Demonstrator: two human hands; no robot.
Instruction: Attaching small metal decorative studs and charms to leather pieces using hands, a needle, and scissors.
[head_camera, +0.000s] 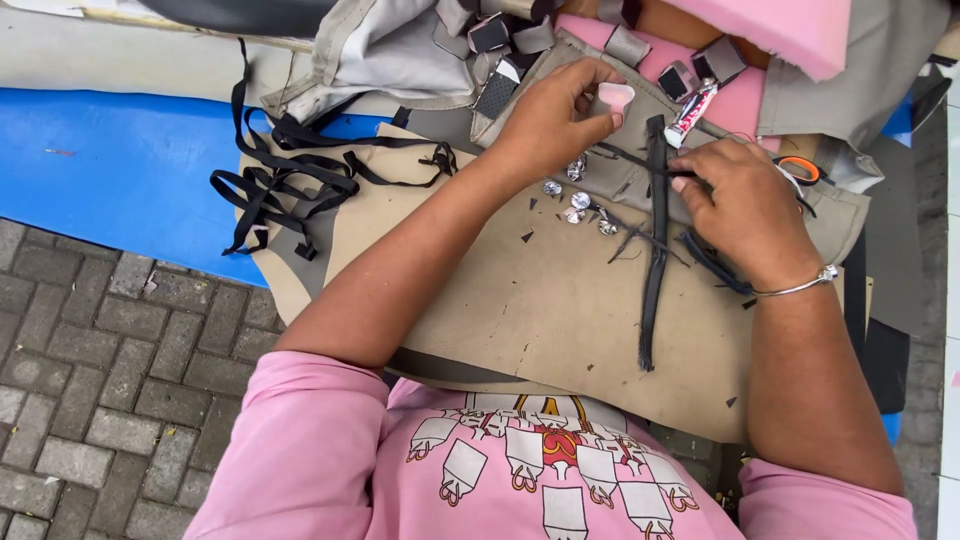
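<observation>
**Head view: two hands at work on a tan fabric panel with a black strip**

Head view, looking straight down. A stiff tan fabric panel (540, 300), matte and board-like, lies across the person's lap, with small dark offcuts scattered over it. A long, narrow black strip (655, 250), smooth and rubbery-looking, runs down the panel from just under the right hand toward the body.

The left hand (555, 115) is curled, thumb and fingers pinched on a small pale pink piece (615, 96) with a rounded, soft-looking shape, held above the upper edge of the panel. Just below that hand sit several shiny crumpled silver bits (580, 200), like foil.

The right hand (745, 205) rests knuckles-up on the panel, fingers bent and pressing on the top part of the black strip; whether it grips anything underneath cannot be told. A thin metal bangle (800, 285) circles that wrist. Beyond its knuckles an orange scissor handle (800, 168) peeks out.

Between the two hands and a little farther away lies a small squeezed tube (690, 112), white with red and dark markings. Past it are blocks of pink foam (790, 30) and grey fabric pieces (400, 50) with dark hook-type patches.

Left of the left forearm, a tangle of thin black straps (285, 185) lies partly on a smooth blue sheet (110, 160), which borders grey paving bricks (90, 380).
</observation>
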